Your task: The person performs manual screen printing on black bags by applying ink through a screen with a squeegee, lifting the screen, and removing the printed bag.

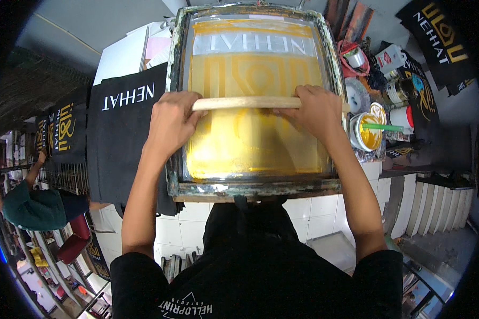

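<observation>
We've got both hands on 1 wooden squeegee (247, 102). L hand (171, 121) is clenched over its left end, R hand (314, 109) clenched over the right end, handle running straight between the two grips. Squeegee sits across the middle of 1 printing screen (253, 101) in a worn metal frame, blade hidden under the handle so we can't tell the contact angle.

Yellow ink (250, 143) is spread on the mesh on our side of the grip; stencil lettering shows on the far side.

Risks, our read:
- uneven pressure L vs R -> streaky or patchy coverage
- frame shifts under the pull -> blurred edges; no clamp visible
- ink near the frame's near rail could spill over the edge onto the black garment (127, 127) lying just left of the L grip
- open yellow ink tub (367, 133) w/ green stick sits just right of the R wrist; an elbow bump tips it

Counts: 1 squeegee, 1 screen, 2 hands on it, 1 open yellow tub, several other pots (396, 93) beyond it (approx 4, cluttered, not sure). 1 other person (34, 204) far left, well apart from us.
</observation>
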Demonstrator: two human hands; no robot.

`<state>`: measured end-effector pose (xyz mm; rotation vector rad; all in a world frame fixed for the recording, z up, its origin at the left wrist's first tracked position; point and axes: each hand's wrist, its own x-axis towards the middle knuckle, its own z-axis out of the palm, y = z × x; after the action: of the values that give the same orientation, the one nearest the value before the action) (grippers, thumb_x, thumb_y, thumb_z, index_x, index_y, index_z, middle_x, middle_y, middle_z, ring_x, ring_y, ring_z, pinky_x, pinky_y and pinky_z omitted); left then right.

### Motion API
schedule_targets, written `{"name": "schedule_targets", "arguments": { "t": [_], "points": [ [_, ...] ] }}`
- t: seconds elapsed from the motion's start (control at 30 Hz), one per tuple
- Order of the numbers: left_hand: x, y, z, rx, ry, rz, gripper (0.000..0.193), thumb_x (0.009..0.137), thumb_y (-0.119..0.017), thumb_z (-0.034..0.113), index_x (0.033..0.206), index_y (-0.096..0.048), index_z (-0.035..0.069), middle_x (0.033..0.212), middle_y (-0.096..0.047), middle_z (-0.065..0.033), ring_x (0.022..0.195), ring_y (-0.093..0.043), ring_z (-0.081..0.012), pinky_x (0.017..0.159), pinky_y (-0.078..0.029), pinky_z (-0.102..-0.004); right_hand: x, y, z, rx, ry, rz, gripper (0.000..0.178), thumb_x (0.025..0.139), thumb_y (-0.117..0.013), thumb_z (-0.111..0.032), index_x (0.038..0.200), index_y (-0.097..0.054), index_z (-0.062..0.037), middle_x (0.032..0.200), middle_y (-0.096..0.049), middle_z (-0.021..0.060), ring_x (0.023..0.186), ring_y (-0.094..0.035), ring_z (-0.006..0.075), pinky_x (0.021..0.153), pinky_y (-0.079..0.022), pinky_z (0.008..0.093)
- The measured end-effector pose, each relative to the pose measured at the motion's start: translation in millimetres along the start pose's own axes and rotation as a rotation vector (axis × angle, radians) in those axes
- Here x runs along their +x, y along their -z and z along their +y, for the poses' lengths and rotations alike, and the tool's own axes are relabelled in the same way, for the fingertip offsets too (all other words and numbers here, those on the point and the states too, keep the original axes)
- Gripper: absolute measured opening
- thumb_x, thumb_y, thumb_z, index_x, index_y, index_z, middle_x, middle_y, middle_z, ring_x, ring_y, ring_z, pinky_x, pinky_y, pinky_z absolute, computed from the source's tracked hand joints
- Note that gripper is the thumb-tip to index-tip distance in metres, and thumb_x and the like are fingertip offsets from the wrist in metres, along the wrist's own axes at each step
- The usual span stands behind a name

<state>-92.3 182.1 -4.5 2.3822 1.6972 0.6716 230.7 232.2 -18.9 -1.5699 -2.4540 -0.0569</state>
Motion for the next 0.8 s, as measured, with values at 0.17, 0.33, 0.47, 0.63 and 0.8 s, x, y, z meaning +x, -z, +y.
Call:
{"name": "schedule_targets", "arguments": {
  "t": [0.17, 0.33, 0.47, 0.63, 0.8],
  "points": [
    [-52, 13, 33, 0.002, 0.021, -0.073, 0.024, 0.081, -0.080, 0.015, 0.100, -0.073, 0.004, 0.089, -0.072, -0.0149, 0.083, -0.067, -0.0357, 0.077, -0.051, -0.0440, -63, 11, -18, 0.075, 0.032, 0.032, 0.045, 0.064, -0.089, -0.046, 0.081, -0.070, -0.0093, 0.078, -0.070, 0.0085, 0.076, -0.070, 0.0295, 0.066, -0.055, 0.0417],
    [-102, 19, 61, -0.083, -0.001, -0.063, 0.029, 0.074, -0.079, 0.004, 0.101, -0.072, 0.002, 0.092, -0.071, -0.0157, 0.085, -0.067, -0.0355, 0.082, -0.050, -0.0443, -121, 21, -35, 0.081, 0.015, -0.055, 0.038, 0.060, -0.088, -0.030, 0.085, -0.067, -0.0098, 0.080, -0.065, 0.0069, 0.080, -0.068, 0.0293, 0.067, -0.054, 0.0427],
    [-134, 9, 62, -0.077, 0.026, -0.025, 0.031, 0.072, -0.077, 0.000, 0.103, -0.072, 0.002, 0.095, -0.072, -0.0134, 0.087, -0.067, -0.0347, 0.083, -0.051, -0.0439, -149, 14, -42, 0.084, 0.033, 0.033, 0.037, 0.057, -0.082, -0.018, 0.088, -0.063, -0.0102, 0.085, -0.063, 0.0066, 0.084, -0.066, 0.0290, 0.070, -0.052, 0.0423],
    [-177, -16, 42, 0.006, 0.129, 0.070, 0.136, 0.061, -0.096, 0.046, 0.162, -0.016, 0.000, 0.162, -0.035, -0.0243, 0.150, -0.035, -0.0415, 0.123, -0.018, -0.0625, -162, 5, -43, 0.074, 0.118, 0.150, 0.035, 0.060, -0.079, -0.021, 0.091, -0.066, -0.0095, 0.094, -0.067, 0.0065, 0.091, -0.067, 0.0264, 0.075, -0.052, 0.0408],
    [-185, -14, 23, 0.095, -0.033, 0.331, 0.139, 0.064, -0.092, 0.059, 0.165, -0.010, 0.010, 0.165, -0.029, -0.0276, 0.153, -0.030, -0.0423, 0.124, -0.010, -0.0661, -158, 37, -42, 0.149, 0.139, 0.214, 0.035, 0.058, -0.078, -0.016, 0.092, -0.068, -0.0104, 0.100, -0.071, 0.0059, 0.094, -0.070, 0.0244, 0.076, -0.054, 0.0407]
  ]
}}
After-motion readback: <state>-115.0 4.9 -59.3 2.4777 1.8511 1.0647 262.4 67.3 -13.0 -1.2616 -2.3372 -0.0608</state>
